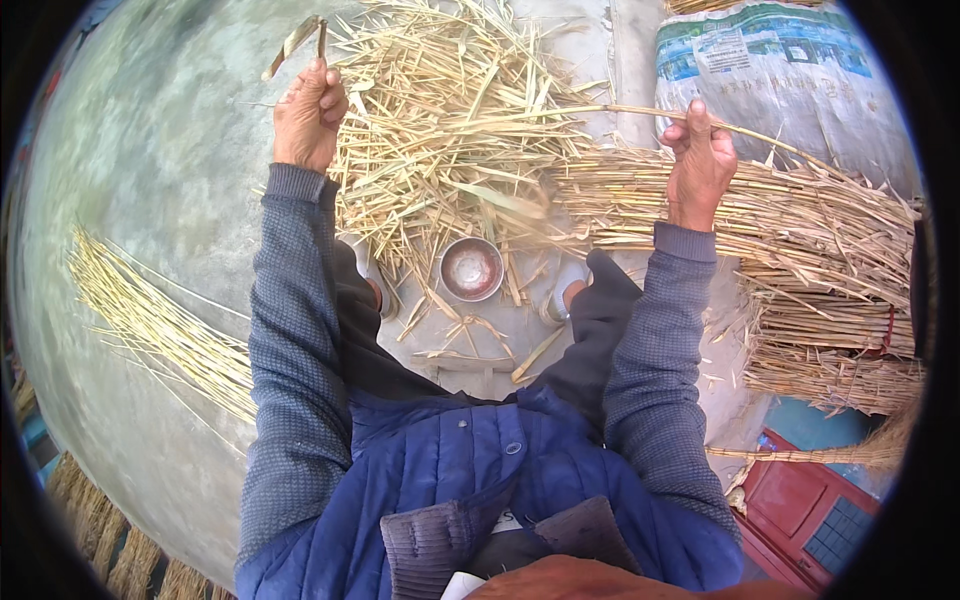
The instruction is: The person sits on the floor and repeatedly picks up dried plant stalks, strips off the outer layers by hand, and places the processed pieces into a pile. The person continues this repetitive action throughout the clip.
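Note:
My left hand [308, 115] is raised at the upper left, fingers closed round a small hooked tool [297, 42] with a dark upright part and a pale bent piece. Whether that piece is a blade I cannot tell. On the right, my right hand [700, 165] pinches a long thin reed stalk [770, 139], which runs left over the heap and right over the bundle. Below and between my hands lies a heap of dry husks and cut stalks [440, 150]. Beneath my right hand spreads a thick pile of unpeeled reed stalks [800, 215].
Between my feet stands a round metal bowl [472, 270]. Pale peeled stalks [165, 325] lie on the concrete floor at left. A white woven sack [790, 105] is at far right, tied stalk bundles [830, 340] nearer. A red panelled piece [800, 500] sits lower right, brush-like bundles [95, 515] lower left.

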{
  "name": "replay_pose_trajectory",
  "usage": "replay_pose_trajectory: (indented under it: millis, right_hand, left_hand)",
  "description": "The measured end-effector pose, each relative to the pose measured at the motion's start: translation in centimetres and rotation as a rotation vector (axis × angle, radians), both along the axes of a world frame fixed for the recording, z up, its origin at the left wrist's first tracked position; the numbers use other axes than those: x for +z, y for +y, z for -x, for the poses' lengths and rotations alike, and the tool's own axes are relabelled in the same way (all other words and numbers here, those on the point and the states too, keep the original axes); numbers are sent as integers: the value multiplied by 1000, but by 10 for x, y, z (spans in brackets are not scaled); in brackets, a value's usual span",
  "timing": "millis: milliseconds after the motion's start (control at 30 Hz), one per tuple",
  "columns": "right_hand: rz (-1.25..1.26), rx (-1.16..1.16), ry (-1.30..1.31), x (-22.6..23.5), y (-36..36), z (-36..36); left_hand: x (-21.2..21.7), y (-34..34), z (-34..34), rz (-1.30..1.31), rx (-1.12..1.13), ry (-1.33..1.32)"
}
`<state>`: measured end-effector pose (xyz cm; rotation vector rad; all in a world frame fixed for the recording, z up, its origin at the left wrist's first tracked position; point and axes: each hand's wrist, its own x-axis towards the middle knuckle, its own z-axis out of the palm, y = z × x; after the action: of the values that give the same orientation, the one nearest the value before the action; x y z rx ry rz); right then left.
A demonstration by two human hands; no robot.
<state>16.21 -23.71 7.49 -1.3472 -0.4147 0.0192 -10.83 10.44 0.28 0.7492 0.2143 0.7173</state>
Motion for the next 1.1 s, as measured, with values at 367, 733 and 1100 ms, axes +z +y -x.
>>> replay_pose_trajectory:
  millis: [367,733,1100]
  right_hand:
    - [-36,133,-27,-5,3,20]
    - [-91,135,-31,-21,1,16]
    - [-140,160,-8,-28,3,16]
  left_hand:
    - [-21,-22,-26,-1481,407,881]
    - [-29,-48,-47,-1412,-318,748]
    - [-63,-47,-45,-1918,-157,1034]
